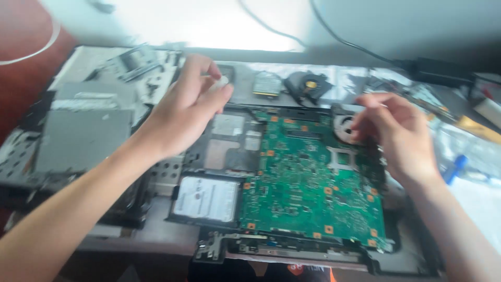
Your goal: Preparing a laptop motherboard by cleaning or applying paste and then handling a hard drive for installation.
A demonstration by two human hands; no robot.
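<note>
An opened laptop base lies in front of me with its green circuit board (302,177) bare. A silver hard drive (207,198) sits in a bay at the board's left. My left hand (188,107) hovers above the board's upper left corner and pinches a small white piece between thumb and fingers. My right hand (394,130) is over the board's upper right, fingers curled beside a round copper-coloured part (344,128); the blur hides whether it holds anything.
A small black fan (308,86) and a small card (267,83) lie behind the laptop. Removed grey covers and metal panels (83,138) are stacked at the left. A blue tool handle (455,168) lies right. Black cables (355,44) run along the back.
</note>
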